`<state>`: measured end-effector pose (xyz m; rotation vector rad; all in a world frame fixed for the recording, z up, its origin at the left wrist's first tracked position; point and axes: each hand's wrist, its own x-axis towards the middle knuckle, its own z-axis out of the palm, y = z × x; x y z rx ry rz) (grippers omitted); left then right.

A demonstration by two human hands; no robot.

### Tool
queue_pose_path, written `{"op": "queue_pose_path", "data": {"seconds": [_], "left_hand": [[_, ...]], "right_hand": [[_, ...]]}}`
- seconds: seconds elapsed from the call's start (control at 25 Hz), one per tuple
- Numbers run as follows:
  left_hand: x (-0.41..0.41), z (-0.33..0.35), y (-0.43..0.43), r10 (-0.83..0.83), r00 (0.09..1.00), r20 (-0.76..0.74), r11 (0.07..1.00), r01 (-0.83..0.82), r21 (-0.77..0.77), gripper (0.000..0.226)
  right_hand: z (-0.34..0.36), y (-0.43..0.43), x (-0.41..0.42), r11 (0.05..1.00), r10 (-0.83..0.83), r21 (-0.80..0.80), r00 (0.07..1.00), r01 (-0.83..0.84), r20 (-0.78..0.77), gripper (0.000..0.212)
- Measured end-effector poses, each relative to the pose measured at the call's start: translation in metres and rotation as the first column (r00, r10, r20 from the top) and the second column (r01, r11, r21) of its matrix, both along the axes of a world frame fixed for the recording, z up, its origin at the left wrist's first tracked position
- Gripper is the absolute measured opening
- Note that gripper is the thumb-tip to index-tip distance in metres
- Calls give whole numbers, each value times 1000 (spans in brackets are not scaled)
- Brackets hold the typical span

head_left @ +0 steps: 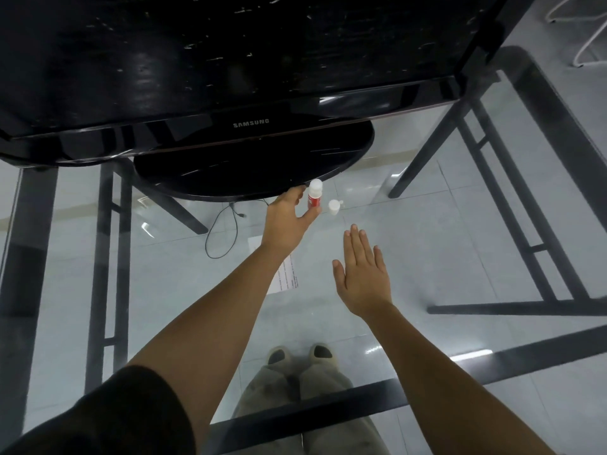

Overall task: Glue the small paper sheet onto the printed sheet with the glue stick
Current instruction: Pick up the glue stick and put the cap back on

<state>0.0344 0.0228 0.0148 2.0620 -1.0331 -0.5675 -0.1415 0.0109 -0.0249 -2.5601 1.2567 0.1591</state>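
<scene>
Since the monitor base (230,172) crowds the far side of my working spot on the glass table (427,224), I have little room to fumble up there. Nearer me, the printed sheet (290,280) lies flat on the glass, mostly hidden under my left forearm. I cannot make out the small paper sheet apart from it, and a dragging arm could slide or crease either one. My left hand (285,221) is at the upright glue stick (314,198), thumb against its foot and fingers curved along its left side; whether they truly pinch it I cannot tell. A loose hold could tip it, and since it seems uncapped, glue might smear the glass. The white cap (334,206) sits just beside it, easy to knock away. My right hand (361,277) hovers flat, fingers straight and close together, holding nothing
</scene>
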Motion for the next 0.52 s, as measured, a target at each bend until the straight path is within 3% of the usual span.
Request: {"op": "queue_pose_path", "data": {"seconds": [0.28, 0.52], "left_hand": [[-4, -8, -11, 16, 1000, -17, 999, -16, -33, 32], [4, 33, 8, -19, 983, -182, 999, 11, -42, 30]], "right_hand": [[-5, -2, 0, 1000, 5, -15, 999, -5, -32, 62], [18, -11, 1, 993, 34, 112, 999, -31, -25, 62]]}}
